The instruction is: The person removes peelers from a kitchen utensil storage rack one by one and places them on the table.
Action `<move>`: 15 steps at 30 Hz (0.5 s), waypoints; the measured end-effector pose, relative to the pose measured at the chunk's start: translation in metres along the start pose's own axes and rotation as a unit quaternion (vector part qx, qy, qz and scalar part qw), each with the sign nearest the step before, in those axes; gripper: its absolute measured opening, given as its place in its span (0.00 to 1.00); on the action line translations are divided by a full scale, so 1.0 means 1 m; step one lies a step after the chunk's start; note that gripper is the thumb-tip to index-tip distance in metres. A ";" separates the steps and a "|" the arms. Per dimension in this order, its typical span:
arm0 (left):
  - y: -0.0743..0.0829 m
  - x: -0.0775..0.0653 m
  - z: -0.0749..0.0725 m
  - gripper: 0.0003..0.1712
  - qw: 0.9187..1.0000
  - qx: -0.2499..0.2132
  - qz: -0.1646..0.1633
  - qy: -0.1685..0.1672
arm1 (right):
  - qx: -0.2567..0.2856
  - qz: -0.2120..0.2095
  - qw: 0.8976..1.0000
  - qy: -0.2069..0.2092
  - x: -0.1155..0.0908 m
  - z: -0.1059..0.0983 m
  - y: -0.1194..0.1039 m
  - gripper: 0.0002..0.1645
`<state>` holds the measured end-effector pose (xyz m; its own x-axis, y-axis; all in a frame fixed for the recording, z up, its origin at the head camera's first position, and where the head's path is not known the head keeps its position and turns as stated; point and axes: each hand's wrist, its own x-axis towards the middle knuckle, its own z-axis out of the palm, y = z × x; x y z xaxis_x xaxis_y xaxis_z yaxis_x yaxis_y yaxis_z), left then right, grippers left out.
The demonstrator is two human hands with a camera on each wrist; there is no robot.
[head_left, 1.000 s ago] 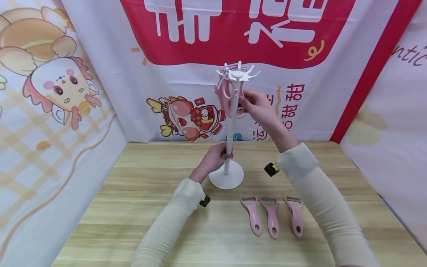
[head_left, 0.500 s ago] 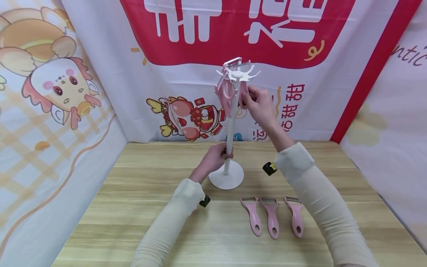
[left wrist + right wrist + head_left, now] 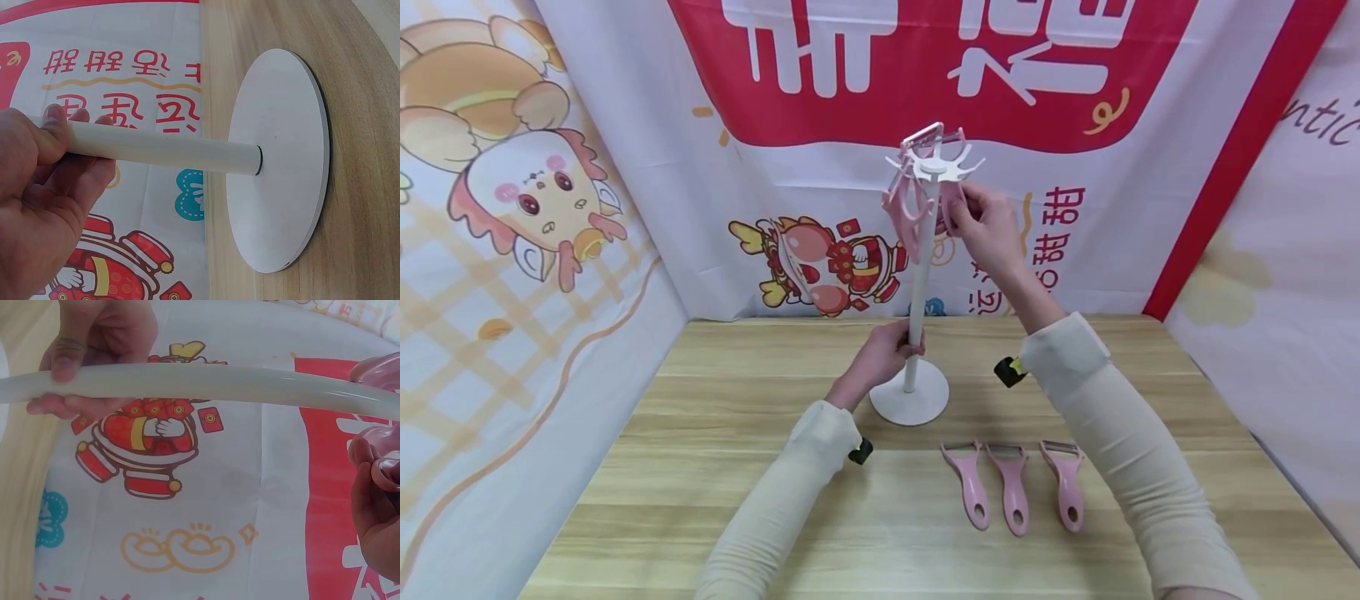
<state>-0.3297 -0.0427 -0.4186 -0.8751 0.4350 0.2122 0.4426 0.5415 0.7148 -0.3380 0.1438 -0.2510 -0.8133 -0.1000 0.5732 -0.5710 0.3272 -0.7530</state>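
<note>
A white stand with hooks round its top (image 3: 934, 167) rises from a round base (image 3: 275, 162) on the table. My left hand (image 3: 880, 357) grips its pole (image 3: 169, 147) low down, thumb and fingers round it. Up at the hooks, my right hand (image 3: 994, 233) pinches the handle of a pink peeler (image 3: 951, 200), its blade end level with the hooks. Other pink peelers (image 3: 904, 221) hang on the left side of the top, overlapping one another. In the right wrist view my right hand (image 3: 378, 525) shows only at the right edge, beside pink handles.
On the wooden table (image 3: 700, 467), three pink peelers lie in a row right of the base: a left one (image 3: 972, 492), a middle one (image 3: 1013, 492) and a right one (image 3: 1067, 492) by my right sleeve. A printed cloth (image 3: 820, 183) hangs close behind the stand.
My right hand has moved slightly up with its peeler, and the blade end now stands higher at the hooks. My left hand stays on the pole.
</note>
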 end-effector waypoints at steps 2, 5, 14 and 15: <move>0.000 0.000 0.000 0.05 1.000 0.001 0.001 0.000 | -0.002 -0.004 1.000 0.000 0.000 0.000 0.000 0.17; 0.000 0.000 0.000 0.05 1.000 -0.001 -0.001 -0.002 | -0.001 -0.007 1.000 -0.003 0.000 0.000 0.000 0.16; 0.000 -0.001 0.000 0.04 1.000 -0.006 0.004 0.000 | 0.000 -0.016 1.000 0.022 0.000 -0.002 0.000 0.16; 0.000 -0.001 0.000 0.05 1.000 -0.006 0.004 0.000 | 0.001 -0.015 1.000 0.027 -0.001 -0.003 0.000 0.16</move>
<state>-0.3287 -0.0430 -0.4190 -0.8717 0.4394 0.2171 0.4466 0.5296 0.7211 -0.3370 0.1466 -0.2503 -0.7884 -0.0600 0.6122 -0.5957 0.3228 -0.7355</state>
